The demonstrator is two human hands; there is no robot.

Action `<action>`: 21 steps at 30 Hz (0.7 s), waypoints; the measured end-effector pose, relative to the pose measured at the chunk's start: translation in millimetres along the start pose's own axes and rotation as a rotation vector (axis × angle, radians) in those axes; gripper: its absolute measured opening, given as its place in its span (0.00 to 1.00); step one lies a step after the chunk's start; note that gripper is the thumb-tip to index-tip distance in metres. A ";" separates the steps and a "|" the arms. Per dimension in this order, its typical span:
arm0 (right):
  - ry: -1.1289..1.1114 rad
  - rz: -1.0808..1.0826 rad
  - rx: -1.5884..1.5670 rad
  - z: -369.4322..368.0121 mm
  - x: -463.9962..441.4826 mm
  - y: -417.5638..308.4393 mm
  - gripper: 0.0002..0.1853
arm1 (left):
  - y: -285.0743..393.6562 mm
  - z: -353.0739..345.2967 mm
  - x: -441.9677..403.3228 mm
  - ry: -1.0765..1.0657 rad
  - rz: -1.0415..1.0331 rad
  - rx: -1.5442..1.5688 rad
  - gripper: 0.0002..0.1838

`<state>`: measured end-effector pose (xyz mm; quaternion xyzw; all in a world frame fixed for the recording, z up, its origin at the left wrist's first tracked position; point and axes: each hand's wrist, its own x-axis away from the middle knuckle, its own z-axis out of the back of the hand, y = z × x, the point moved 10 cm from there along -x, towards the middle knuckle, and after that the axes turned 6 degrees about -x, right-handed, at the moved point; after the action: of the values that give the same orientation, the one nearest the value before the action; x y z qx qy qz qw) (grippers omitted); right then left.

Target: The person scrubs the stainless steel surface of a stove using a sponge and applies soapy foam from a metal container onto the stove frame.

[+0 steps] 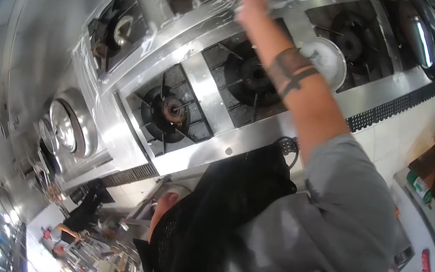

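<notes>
My right hand (252, 10) reaches far over the stove (205, 86), at the soapy steel strip (194, 31) between the front and back burners. Its fingers look curled and closed, and motion blurs them. A whitish bit shows beside them, too unclear to name. White foam streaks the steel around this hand. Beside my forearm, a round pan (327, 62) with whitish foam inside rests near the right burner. My left hand (165, 202) is low at my left side, next to a pale rounded container (178, 191). Its fingers are mostly hidden.
Burner grates (171, 109) fill the stove's front. Lidded metal pots (70, 122) stand at left. Another person (85, 212) is at the lower left, near a cluttered work area. A green-labelled bottle (418, 186) lies on a white surface at right.
</notes>
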<state>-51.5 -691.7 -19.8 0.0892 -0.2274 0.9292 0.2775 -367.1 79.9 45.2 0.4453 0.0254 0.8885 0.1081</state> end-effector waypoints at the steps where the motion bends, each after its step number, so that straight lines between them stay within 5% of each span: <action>1: 0.070 -0.079 -0.300 16.4 -1.5 39.0 0.23 | -8.4 -5.9 -1.9 -0.048 0.150 0.229 0.22; 2: 0.183 -0.297 -1.064 29.1 -1.5 92.3 0.22 | -16.0 -15.3 -1.0 -0.097 0.293 0.458 0.21; 4: 0.441 -0.422 -1.558 66.6 -5.6 178.4 0.20 | -12.4 -15.1 0.6 -0.083 0.287 0.489 0.21; 6: 0.554 -0.486 -1.358 92.6 -21.6 234.3 0.19 | -12.6 -11.4 -2.5 -0.026 0.145 0.416 0.22; 8: 0.481 -0.548 -0.613 95.7 -37.6 232.6 0.18 | -22.8 -21.0 -1.7 -0.023 0.154 0.436 0.21; 10: 0.342 -0.488 0.129 62.7 -43.4 159.2 0.17 | -38.2 -24.1 -7.7 -0.010 0.146 0.454 0.21; 11: 0.531 -0.374 0.133 58.1 -11.4 91.0 0.17 | -45.8 -30.2 -11.5 -0.039 0.134 0.474 0.20; 13: 0.860 -0.972 -1.505 -36.0 47.9 8.1 0.29 | -61.6 -28.2 -18.2 -0.063 0.112 0.491 0.19; 17: 0.513 -0.744 -1.444 -80.6 146.1 -267.8 0.54 | -92.4 25.3 -23.1 0.041 0.110 0.293 0.18; 19: 0.037 -0.875 -1.278 -228.2 105.0 -372.4 0.49 | -115.0 47.9 -27.9 0.124 0.099 0.245 0.18; 21: -0.106 -0.735 -1.606 -242.8 102.9 -408.3 0.43 | -169.0 55.0 -33.4 0.066 0.217 0.372 0.18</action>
<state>80.6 -225.0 -51.3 -0.0223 -0.7809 0.3355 0.5265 -275.3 234.8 28.2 0.4282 0.1443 0.8891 -0.0731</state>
